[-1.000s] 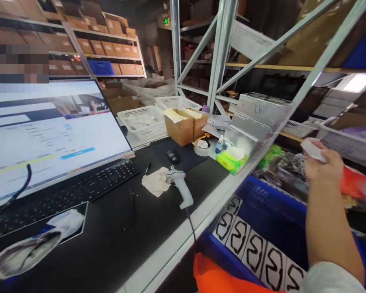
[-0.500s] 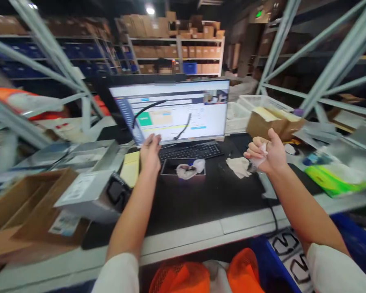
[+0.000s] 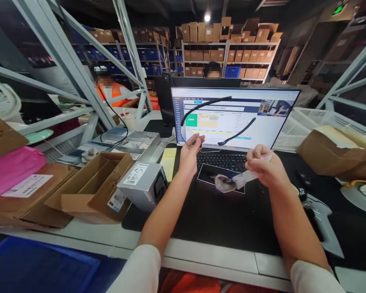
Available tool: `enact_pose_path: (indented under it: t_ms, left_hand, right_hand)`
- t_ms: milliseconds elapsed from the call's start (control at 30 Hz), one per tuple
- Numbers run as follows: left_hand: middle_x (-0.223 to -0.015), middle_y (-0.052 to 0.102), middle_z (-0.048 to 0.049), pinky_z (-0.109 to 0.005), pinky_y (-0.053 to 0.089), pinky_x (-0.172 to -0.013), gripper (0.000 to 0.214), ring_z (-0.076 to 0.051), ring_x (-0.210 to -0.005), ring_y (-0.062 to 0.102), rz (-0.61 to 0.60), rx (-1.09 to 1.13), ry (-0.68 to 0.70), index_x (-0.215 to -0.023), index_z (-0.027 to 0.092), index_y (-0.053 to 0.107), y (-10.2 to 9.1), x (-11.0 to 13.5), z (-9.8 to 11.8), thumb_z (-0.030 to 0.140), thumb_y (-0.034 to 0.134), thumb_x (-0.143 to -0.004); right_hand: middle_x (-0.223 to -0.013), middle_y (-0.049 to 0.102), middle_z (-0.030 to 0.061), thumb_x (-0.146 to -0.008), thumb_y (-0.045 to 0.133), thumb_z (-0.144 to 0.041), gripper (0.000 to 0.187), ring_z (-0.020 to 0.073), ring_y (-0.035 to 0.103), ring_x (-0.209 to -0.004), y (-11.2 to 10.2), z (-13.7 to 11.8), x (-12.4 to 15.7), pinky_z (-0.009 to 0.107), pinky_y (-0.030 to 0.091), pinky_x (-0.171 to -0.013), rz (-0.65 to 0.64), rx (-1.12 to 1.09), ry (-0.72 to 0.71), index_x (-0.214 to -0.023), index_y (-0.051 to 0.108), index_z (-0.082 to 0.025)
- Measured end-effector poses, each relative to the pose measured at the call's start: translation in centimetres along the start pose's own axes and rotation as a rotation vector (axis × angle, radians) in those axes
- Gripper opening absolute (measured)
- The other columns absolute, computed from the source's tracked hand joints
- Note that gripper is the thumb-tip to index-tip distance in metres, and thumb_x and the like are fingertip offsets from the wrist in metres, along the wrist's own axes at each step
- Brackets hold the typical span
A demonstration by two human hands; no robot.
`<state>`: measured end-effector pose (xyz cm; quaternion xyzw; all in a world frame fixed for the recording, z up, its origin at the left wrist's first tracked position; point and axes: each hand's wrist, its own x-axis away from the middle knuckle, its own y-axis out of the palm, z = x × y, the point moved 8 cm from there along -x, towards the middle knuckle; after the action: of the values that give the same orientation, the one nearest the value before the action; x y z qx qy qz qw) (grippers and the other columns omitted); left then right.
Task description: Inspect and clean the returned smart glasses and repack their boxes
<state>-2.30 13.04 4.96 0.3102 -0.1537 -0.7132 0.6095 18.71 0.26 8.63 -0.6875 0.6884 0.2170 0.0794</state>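
Note:
My left hand [image 3: 191, 152] pinches a pair of glasses in front of the monitor. Two black temples [image 3: 205, 106] stick up and away from me; the lens part is hard to make out against the screen. In my right hand [image 3: 266, 165], fingers closed, is a thin white wipe [image 3: 247, 176], a little to the right of the glasses and apart from them. Below both hands, a crumpled greyish-white wad [image 3: 225, 184] lies on a dark rectangle with a white outline [image 3: 205, 173] on the black desk mat [image 3: 219, 219].
Behind the hands stand a lit monitor [image 3: 271, 126] and a keyboard [image 3: 222, 161]. To the left are a grey product box [image 3: 143, 185], an open carton [image 3: 94, 183] and a yellow pad [image 3: 168, 162]. A scanner [image 3: 323, 228] lies at right. Two people [image 3: 117, 90] are beyond the desk.
The view has turned left. My right hand has come inward, closer to the left hand and glasses, with the wipe still in it. My left hand keeps holding the glasses before the screen.

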Motion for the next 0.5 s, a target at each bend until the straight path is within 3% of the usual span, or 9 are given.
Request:
enact_pose_path:
  t_ms: [67,100,167,233,400,500]
  left_hand:
    - [-0.105,0.078,-0.0060,-0.026,0.046,-0.082,0.049,-0.019,-0.102,0.071,-0.018,0.000,0.002,-0.103,0.022,0.074,0.4,0.2,0.1,0.047,0.092,-0.065]
    - [-0.104,0.078,-0.0054,-0.025,0.046,-0.081,0.049,-0.018,-0.101,0.071,-0.032,0.007,-0.005,-0.103,0.022,0.075,0.7,0.3,0.1,0.046,0.093,-0.065]
    - [-0.103,0.078,-0.0042,-0.024,0.047,-0.080,0.047,-0.016,-0.098,0.072,-0.066,0.027,-0.030,-0.101,0.022,0.075,1.3,0.8,0.1,0.046,0.093,-0.065]
    - [-0.103,0.078,-0.0037,-0.024,0.049,-0.081,0.046,-0.016,-0.097,0.072,-0.112,0.048,-0.071,-0.102,0.023,0.074,2.1,1.4,-0.1,0.047,0.092,-0.067]
    - [-0.109,0.077,-0.0054,-0.026,0.052,-0.084,0.046,-0.017,-0.101,0.072,-0.261,0.093,-0.253,-0.107,0.021,0.072,4.2,3.6,-1.6,0.048,0.088,-0.073]
    - [-0.111,0.077,-0.0064,-0.028,0.053,-0.086,0.045,-0.019,-0.103,0.072,-0.338,0.127,-0.339,-0.109,0.021,0.072,5.4,5.0,-2.5,0.049,0.085,-0.077]
  right_hand:
    - [-0.065,0.051,-0.0030,-0.073,0.087,-0.040,0.038,0.0110,0.041,-0.055,-0.9,-0.5,0.4,0.027,0.029,-0.056,0.027,0.151,-0.065,-0.077,0.054,-0.022]
    - [-0.064,0.051,-0.0027,-0.075,0.085,-0.054,0.042,0.0113,0.039,-0.054,-1.0,-0.7,0.6,0.028,0.029,-0.056,0.009,0.172,-0.074,-0.083,0.059,-0.022]
    - [-0.061,0.049,-0.0030,-0.075,0.065,-0.084,0.067,0.0096,0.028,-0.048,-0.7,-0.8,0.7,0.029,0.027,-0.053,-0.065,0.095,-0.028,-0.098,0.065,-0.022]
    - [-0.058,0.045,-0.0040,-0.077,0.046,-0.094,0.078,0.0085,0.020,-0.043,-0.4,-1.0,0.7,0.030,0.026,-0.051,-0.109,-0.038,0.049,-0.100,0.064,-0.022]
    - [-0.056,0.037,-0.0062,-0.080,0.057,-0.064,0.041,0.0082,0.021,-0.041,-0.3,-1.8,0.4,0.031,0.032,-0.049,-0.098,-0.181,0.040,-0.078,0.047,-0.024]
    - [-0.056,0.036,-0.0058,-0.073,0.064,-0.039,0.021,0.0092,0.025,-0.044,-1.2,-1.6,0.4,0.031,0.034,-0.053,0.002,-0.129,-0.052,-0.077,0.051,-0.024]
